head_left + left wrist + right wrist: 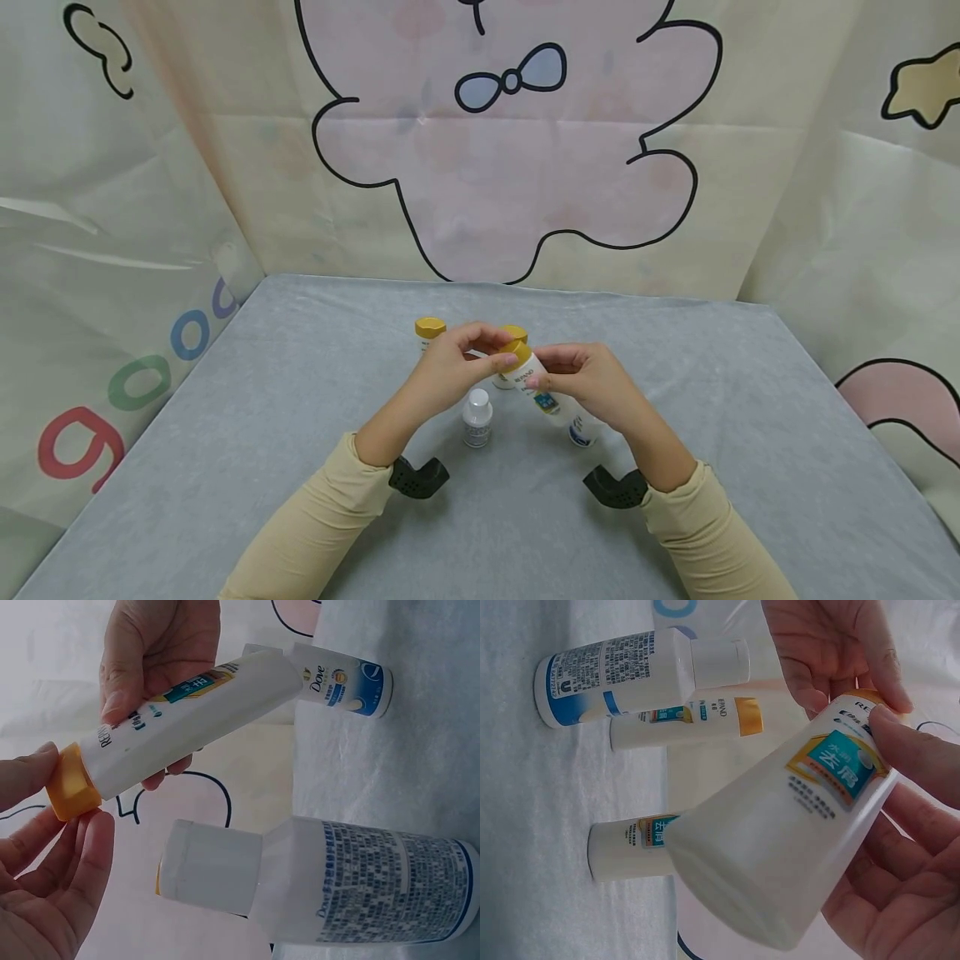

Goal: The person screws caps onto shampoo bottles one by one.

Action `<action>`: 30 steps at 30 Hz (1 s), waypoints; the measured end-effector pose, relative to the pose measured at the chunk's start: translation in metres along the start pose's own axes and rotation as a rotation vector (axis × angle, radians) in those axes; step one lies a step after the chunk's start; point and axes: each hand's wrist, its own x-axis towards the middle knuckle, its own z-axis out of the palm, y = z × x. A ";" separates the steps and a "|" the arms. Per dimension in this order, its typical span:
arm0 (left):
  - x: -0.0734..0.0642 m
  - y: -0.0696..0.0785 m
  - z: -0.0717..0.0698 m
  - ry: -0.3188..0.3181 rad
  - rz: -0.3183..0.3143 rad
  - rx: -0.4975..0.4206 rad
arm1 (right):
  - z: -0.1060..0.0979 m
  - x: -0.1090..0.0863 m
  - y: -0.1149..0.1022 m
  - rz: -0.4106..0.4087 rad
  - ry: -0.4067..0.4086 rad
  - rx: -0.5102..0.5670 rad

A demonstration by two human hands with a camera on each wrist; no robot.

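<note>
A white shampoo bottle [546, 398] with a yellow cap [73, 784] is held tilted above the table, cap toward the left. My left hand [448, 372] pinches the cap between thumb and fingers. Around the bottle's body, my right hand [600, 385] grips with its thumb on the label side. In the right wrist view the label [836, 769] is teal and orange, and the bottle's flat base faces the camera. Below the hands a white-capped Dove bottle [477, 421] stands upright. Another Dove bottle [341, 682] stands at the right, partly hidden behind the held bottle.
Two more yellow-capped white bottles stand farther back: one left bottle [682, 724] partly behind a Dove bottle, and one middle bottle [626, 850] partly covered by the held one. A grey-blue cloth [225, 467] covers the table. Printed curtains [510, 167] surround it.
</note>
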 end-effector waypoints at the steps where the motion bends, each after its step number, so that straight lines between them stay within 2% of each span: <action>1: 0.000 0.000 0.000 0.000 0.004 -0.002 | 0.000 0.000 0.000 -0.001 -0.002 0.000; 13: -0.001 0.004 -0.002 -0.039 0.027 -0.004 | -0.001 0.000 -0.001 0.019 -0.009 -0.013; 19: -0.002 0.005 -0.005 -0.078 -0.023 -0.055 | -0.001 0.000 -0.001 0.021 -0.007 -0.021; 23: -0.002 0.005 -0.007 -0.062 -0.050 -0.060 | -0.001 0.000 -0.002 0.023 -0.008 -0.018; 30: -0.002 0.004 -0.005 -0.029 0.002 -0.004 | -0.001 0.000 0.000 0.016 -0.026 0.001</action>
